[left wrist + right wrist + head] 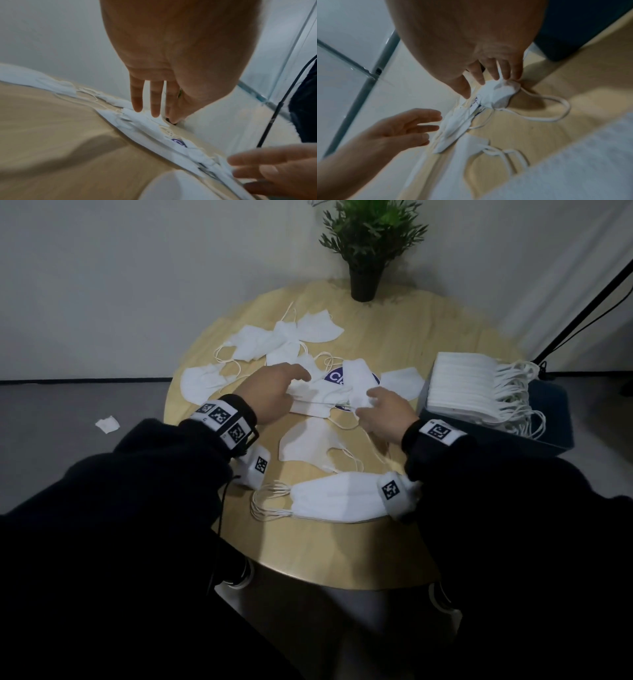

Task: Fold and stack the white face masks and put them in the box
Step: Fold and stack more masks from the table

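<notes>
Several loose white face masks point(270, 340) lie across the back and middle of the round wooden table point(428, 330). My left hand point(291, 378) is spread flat, with straight fingertips point(155, 108) touching a crumpled mask point(322, 397) at the centre. Just right of it, my right hand point(371, 400) rests straight fingers point(493, 73) on the raised end of a mask point(498, 90), the thumb held apart. A flat pile of folded masks point(339, 498) sits near the front edge. At the right, a dark blue box point(555, 422) holds a tall stack of masks point(462, 385).
A potted plant point(366, 278) stands at the table's far edge. One flat mask point(308, 443) lies between my wrists. A purple round label point(334, 378) shows under the masks. A white scrap point(108, 424) lies on the floor at left. A black stand pole point(582, 313) leans at right.
</notes>
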A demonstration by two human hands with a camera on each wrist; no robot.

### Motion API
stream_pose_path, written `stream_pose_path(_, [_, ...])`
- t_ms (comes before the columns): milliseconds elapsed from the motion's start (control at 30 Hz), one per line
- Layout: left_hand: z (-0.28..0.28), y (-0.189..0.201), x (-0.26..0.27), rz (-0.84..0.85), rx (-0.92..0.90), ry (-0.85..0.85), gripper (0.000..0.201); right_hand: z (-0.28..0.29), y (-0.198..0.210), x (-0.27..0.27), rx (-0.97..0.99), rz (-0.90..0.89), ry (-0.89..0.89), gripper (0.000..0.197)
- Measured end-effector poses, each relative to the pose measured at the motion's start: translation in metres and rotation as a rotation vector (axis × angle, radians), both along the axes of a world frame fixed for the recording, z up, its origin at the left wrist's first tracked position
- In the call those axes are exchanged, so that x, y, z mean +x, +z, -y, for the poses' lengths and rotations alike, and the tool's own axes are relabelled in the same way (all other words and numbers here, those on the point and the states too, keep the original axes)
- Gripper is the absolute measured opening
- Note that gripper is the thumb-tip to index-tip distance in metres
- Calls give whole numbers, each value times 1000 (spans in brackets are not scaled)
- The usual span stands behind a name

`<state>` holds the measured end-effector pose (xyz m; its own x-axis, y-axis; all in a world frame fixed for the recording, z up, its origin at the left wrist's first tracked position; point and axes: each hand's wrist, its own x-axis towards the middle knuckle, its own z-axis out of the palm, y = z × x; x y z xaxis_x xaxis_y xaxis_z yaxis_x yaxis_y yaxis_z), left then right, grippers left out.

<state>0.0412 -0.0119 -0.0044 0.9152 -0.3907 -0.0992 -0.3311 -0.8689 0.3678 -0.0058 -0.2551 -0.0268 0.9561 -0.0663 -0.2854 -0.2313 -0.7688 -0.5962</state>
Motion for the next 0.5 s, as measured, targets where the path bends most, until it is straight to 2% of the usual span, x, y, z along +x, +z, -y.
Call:
stream_pose_path(67, [-2,-8,12,-69,93,6,66,-5,-9,4,-259,-16,60,51])
stream_pose_path(100, [-3,-12,15,-93,147,-15,66,-7,-11,4,-357,-8,92,53])
stream_pose_path(200, [-7,-20,23,-49,295,-86,67,-7,-9,6,-450,23,152,56])
stream_pose_path(267, [-9,-19,25,-16,373,-83,71,-5,-7,10,-455,33,177,50])
stream_pose_path(367, [-9,-19,25,-11,419,-79,59,-3,-4,12,-407,47,156,52])
stream_pose_path(500, [-2,-24,18,140,383,-91,31,-3,2,9,-114,10,-34,57])
